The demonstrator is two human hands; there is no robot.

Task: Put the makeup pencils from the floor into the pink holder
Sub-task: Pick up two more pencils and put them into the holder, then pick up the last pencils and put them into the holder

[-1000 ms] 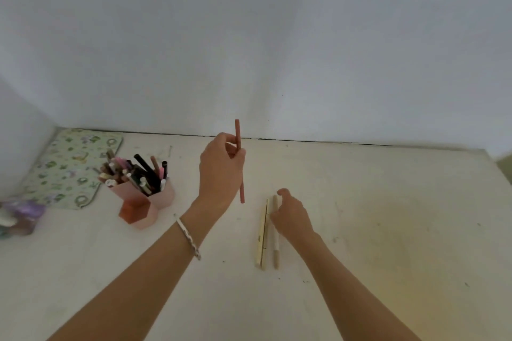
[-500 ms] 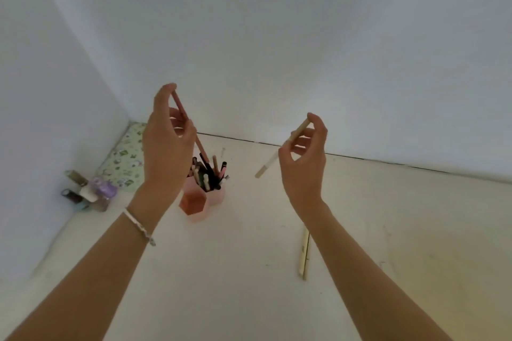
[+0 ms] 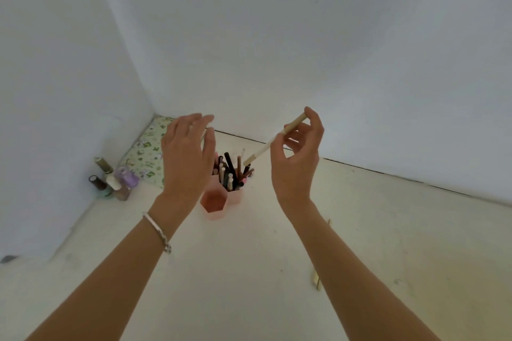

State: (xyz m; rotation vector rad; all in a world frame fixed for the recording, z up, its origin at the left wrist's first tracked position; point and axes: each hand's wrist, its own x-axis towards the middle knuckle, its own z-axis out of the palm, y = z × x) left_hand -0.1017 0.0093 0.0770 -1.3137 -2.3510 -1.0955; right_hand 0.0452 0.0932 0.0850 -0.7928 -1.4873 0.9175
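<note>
Pink holder (image 3: 221, 202) stands on the floor (image 3: 249, 271), partly filled. Left hand (image 3: 188, 155) released above it. Right hand (image 3: 297, 159) pinches a beige pencil (image 3: 273, 141); next, tip it down into a compartment

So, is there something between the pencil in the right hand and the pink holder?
Nothing solid blocks it. The pencil in the right hand points down at the holder with open air between. The back cells are crowded with pencils; the front cell looks empty. The left hand hovers beside, open.
</note>
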